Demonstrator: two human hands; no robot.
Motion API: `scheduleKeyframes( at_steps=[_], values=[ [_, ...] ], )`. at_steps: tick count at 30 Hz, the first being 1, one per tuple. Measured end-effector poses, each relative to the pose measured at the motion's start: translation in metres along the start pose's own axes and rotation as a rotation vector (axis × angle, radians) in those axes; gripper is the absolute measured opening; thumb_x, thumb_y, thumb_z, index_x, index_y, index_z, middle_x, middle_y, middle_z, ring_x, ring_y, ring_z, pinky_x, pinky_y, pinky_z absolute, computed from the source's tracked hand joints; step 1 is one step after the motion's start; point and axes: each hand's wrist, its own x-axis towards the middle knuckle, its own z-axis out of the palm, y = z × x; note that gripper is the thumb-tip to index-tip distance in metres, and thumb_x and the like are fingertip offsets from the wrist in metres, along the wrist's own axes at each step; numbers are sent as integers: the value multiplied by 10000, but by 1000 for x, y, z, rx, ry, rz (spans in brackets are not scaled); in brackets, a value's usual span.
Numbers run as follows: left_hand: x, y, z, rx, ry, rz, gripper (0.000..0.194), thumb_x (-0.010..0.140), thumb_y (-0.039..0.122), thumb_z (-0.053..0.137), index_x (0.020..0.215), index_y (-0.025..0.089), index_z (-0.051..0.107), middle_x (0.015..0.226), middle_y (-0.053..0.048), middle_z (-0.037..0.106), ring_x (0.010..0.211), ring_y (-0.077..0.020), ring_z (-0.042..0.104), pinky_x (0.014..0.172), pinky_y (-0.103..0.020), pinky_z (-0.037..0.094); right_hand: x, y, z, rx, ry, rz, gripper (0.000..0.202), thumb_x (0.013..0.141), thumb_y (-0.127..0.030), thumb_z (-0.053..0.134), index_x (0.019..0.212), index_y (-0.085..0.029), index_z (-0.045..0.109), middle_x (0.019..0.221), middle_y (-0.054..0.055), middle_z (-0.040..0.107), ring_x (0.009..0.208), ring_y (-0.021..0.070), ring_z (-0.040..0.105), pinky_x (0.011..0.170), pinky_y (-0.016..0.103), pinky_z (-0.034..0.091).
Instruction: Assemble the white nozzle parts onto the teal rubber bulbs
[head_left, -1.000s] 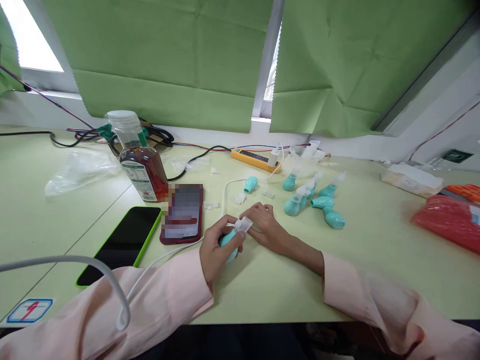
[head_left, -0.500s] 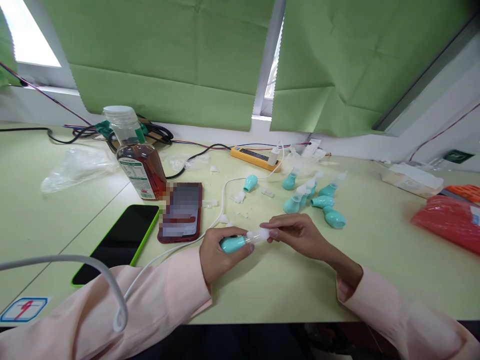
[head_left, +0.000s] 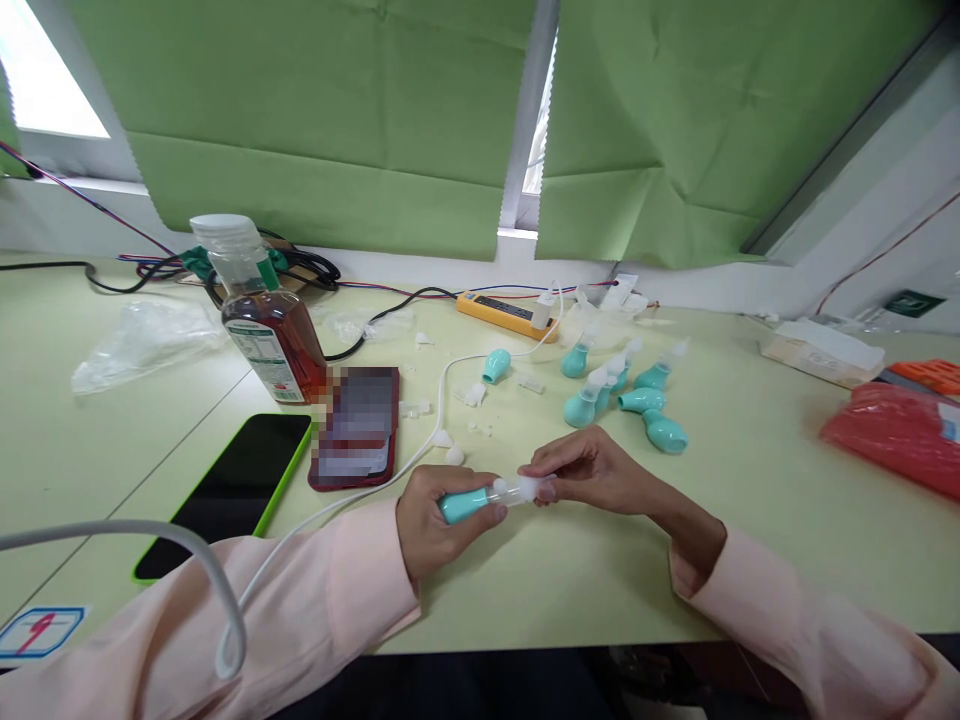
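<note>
Near the table's front edge, my left hand (head_left: 442, 520) is wrapped round a nasal aspirator with a teal bulb (head_left: 463, 505) and a clear tube pointing right. My right hand (head_left: 592, 472) pinches the white soft tip (head_left: 529, 488) at the tube's far end, fingers closed and partly covering it. Beyond my hands stand several assembled aspirators (head_left: 581, 407) with white tips. Beside them two teal bulbs (head_left: 666, 432) lie on their sides, and a loose bulb (head_left: 496, 366) lies further left. Small white tips (head_left: 454, 455) and a clear connector (head_left: 531, 384) are scattered nearby.
At left are a bottle of brown liquid (head_left: 274, 335), a red-cased phone (head_left: 356, 425) and a green-edged phone (head_left: 225, 490). A white cable (head_left: 441, 400) runs from a yellow power strip (head_left: 504, 315) past my left forearm. A red plastic package (head_left: 896, 435) lies at right.
The view has shifted slightly. Both hands stay on the aspirator, the right fingers still at its white tip. A white tip beside my left hand shows more fully now.
</note>
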Motion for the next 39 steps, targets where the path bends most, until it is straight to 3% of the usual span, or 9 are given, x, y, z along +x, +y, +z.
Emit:
scheduleKeyframes(
  at_steps=[8, 16, 23, 28, 34, 39],
  values=[
    [0, -1, -2, 103, 35, 71, 208, 716, 283, 548, 756, 106, 649, 539, -32, 557, 490, -111, 453, 468, -225, 347, 0, 3, 9, 2, 138, -30, 270, 651, -101, 628, 904, -194, 650, 686, 22, 610, 619, 85, 534, 537, 192, 431],
    [-1, 2, -1, 156, 67, 121, 190, 748, 262, 501, 751, 146, 652, 474, 9, 453, 460, -98, 395, 453, -223, 297, 5, 11, 15, 132, 180, 16, 235, 632, -167, 652, 867, -166, 662, 681, 35, 630, 588, 87, 546, 535, 204, 458],
    [-3, 1, 0, 175, 88, 171, 226, 754, 279, 486, 809, 124, 642, 529, -23, 511, 495, -115, 441, 465, -231, 325, 5, 4, 15, 211, 129, 10, 216, 613, -149, 664, 829, -158, 671, 620, 18, 617, 551, 85, 551, 524, 211, 474],
    [-3, 3, -1, 150, 94, 189, 207, 727, 251, 535, 850, 118, 633, 574, -35, 557, 513, -117, 480, 484, -228, 366, 3, 1, 20, 203, 217, -3, 214, 604, -140, 670, 815, -171, 676, 611, 19, 621, 524, 76, 542, 491, 192, 465],
    [-1, 9, -1, 113, 125, 127, 199, 661, 269, 609, 786, 117, 638, 590, -29, 571, 530, -115, 502, 499, -220, 384, 2, -4, 23, 200, 263, -26, 196, 597, -166, 678, 793, -170, 681, 556, 24, 626, 475, 82, 535, 449, 205, 464],
    [-2, 9, 0, 129, 106, 64, 174, 690, 307, 566, 688, 141, 617, 588, -22, 576, 535, -118, 498, 515, -227, 385, 2, -1, 29, 221, 318, 13, 202, 578, -201, 694, 773, -151, 684, 554, 39, 641, 476, 101, 556, 450, 224, 476]
  ],
)
